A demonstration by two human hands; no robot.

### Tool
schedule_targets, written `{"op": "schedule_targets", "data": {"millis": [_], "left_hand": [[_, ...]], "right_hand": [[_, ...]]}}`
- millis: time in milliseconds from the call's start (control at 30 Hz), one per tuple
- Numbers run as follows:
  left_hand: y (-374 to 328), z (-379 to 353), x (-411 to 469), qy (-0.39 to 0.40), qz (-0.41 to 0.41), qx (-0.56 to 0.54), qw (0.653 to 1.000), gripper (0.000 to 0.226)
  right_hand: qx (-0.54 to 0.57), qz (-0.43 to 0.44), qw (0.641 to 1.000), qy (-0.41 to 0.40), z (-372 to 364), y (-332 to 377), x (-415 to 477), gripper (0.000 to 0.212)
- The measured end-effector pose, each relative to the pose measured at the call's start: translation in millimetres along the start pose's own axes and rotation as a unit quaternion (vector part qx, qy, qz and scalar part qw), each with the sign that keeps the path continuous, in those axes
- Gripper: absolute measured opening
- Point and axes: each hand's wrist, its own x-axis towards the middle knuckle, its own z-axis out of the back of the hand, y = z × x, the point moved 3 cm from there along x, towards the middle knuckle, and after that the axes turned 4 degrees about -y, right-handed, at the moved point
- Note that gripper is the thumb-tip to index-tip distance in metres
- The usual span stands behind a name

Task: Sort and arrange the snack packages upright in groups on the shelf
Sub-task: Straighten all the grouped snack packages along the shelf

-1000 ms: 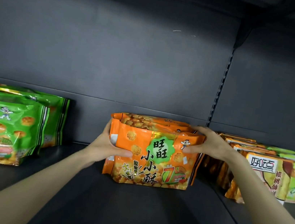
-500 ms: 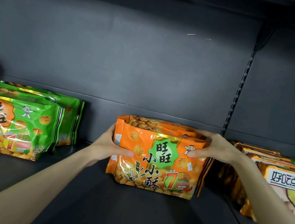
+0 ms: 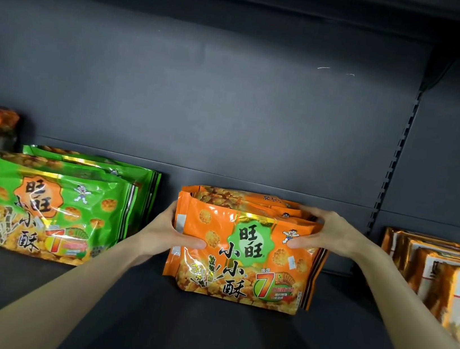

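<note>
— On the shelf (image 3: 200, 333), five o'clock: the orange snack packs (image 3: 241, 250)?
— Upright, being squared. The left hand (image 3: 173, 231) and right hand (image 3: 326, 235) pinch the ends, thumbs in front. Next, probably: let go gently so they stay standing.

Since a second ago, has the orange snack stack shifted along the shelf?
Yes. The orange stack has slid left: its gap to the slotted upright has widened and its gap to the green packs has narrowed.

Open shelf (image 3: 200, 333) runs in front of every pack. A gap between the green packs (image 3: 53, 205) and orange packs (image 3: 241, 253) is passable, with the left hand (image 3: 173, 231) at its right edge. The right hand (image 3: 326, 235) crosses the narrower gap before the gold packs (image 3: 430, 255).
</note>
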Motion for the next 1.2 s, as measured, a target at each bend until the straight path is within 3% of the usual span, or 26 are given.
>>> {"op": "schedule_targets", "data": {"millis": [100, 300, 500, 633, 1000, 1200], "left_hand": [[2, 10, -1, -0.006, -0.005, 0.002, 1.0, 0.087], [6, 22, -2, -0.002, -0.017, 0.005, 1.0, 0.086], [11, 22, -6, -0.008, -0.026, -0.013, 1.0, 0.077], [20, 16, -12, 0.005, -0.033, 0.003, 0.999, 0.083], [16, 11, -14, 0.001, -0.028, 0.022, 0.999, 0.076], [18, 13, -17, -0.028, -0.02, 0.047, 0.998, 0.084]], "right_hand": [[-0.003, -0.003, 1.0, 0.0, -7, 8, 1, 0.115], [-0.002, -0.018, 1.0, -0.012, -17, 20, 1, 0.096], [-0.007, -0.022, 0.999, -0.023, -20, 24, -3, 0.105], [-0.006, -0.025, 0.999, -0.026, -21, 24, -6, 0.095], [-0.023, -0.028, 0.999, -0.021, -19, 25, -5, 0.101], [-0.044, -0.024, 0.998, -0.033, -18, 28, -8, 0.098]]}}
